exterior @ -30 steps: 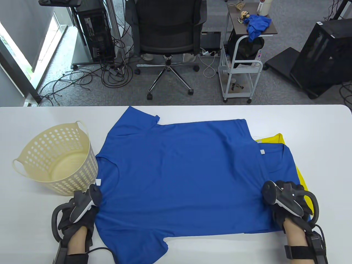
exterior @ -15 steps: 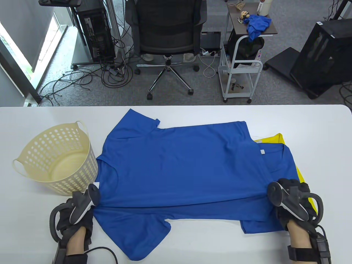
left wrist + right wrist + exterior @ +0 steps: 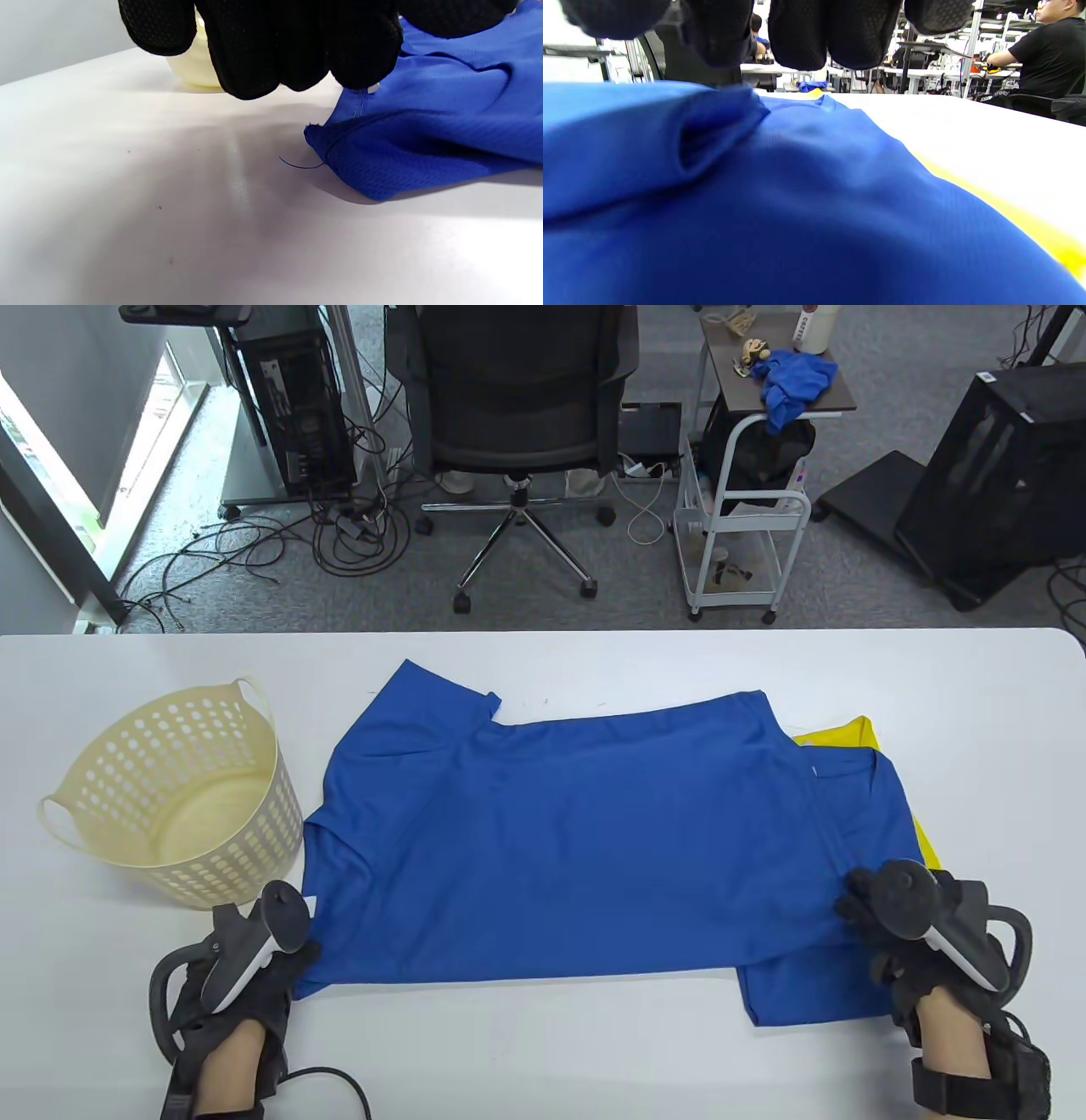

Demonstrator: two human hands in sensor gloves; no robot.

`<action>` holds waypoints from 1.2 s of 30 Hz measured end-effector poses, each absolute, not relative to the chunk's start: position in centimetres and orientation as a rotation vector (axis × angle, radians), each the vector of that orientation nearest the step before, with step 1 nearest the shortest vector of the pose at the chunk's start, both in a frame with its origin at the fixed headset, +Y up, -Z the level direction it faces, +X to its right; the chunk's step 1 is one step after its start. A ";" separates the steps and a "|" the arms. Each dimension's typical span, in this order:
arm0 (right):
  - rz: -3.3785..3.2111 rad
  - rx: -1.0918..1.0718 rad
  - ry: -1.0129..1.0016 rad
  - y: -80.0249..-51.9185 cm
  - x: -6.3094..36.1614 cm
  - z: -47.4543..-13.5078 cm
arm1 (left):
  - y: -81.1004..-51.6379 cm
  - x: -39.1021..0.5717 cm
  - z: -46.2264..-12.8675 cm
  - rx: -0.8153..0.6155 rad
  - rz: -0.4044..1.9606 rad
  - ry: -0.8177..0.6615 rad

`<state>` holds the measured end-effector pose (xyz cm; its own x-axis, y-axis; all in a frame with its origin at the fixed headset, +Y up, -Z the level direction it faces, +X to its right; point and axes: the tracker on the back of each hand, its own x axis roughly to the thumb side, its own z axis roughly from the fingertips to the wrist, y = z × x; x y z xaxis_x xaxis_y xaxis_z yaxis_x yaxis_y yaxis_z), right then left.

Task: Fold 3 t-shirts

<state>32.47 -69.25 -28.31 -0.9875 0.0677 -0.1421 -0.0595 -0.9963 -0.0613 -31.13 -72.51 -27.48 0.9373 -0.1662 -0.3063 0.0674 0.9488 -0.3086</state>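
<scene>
A blue t-shirt (image 3: pixel 560 848) lies sideways across the white table (image 3: pixel 594 1052), folded lengthwise, with a straight fold along its near edge and one sleeve at the far left. My left hand (image 3: pixel 293 963) pinches its near-left corner by the neck. The left wrist view shows my curled fingers (image 3: pixel 297 51) above that bunched corner (image 3: pixel 424 140). At the near-right end my right hand (image 3: pixel 865 912) grips the shirt, with fingers (image 3: pixel 797 34) over the cloth (image 3: pixel 755 212). Under that end lie a second blue shirt (image 3: pixel 857 806) and a yellow shirt (image 3: pixel 848 731).
A cream perforated basket (image 3: pixel 170 797) stands on the table at the left, close to my left hand. Beyond the far table edge are an office chair (image 3: pixel 517 390) and a small cart (image 3: pixel 738 517). A person (image 3: pixel 1043 46) sits in the background of the right wrist view.
Both hands have drawn the shirt toward the near edge. The near sleeve and lower half, spread out before, are now tucked out of sight, leaving a straight front edge.
</scene>
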 end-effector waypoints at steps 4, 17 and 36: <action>3.117 -0.174 -0.084 -69.5 31.6 -28.3 | -74.7 -30.2 -28.2 -0.431 -0.211 0.297; 3.088 -0.016 -0.067 -69.8 29.6 -28.4 | -72.1 -27.0 -27.8 -0.235 0.002 0.125; 3.090 -0.011 -0.069 -70.1 29.8 -28.3 | -75.6 -6.8 -29.2 -0.369 -0.261 -0.151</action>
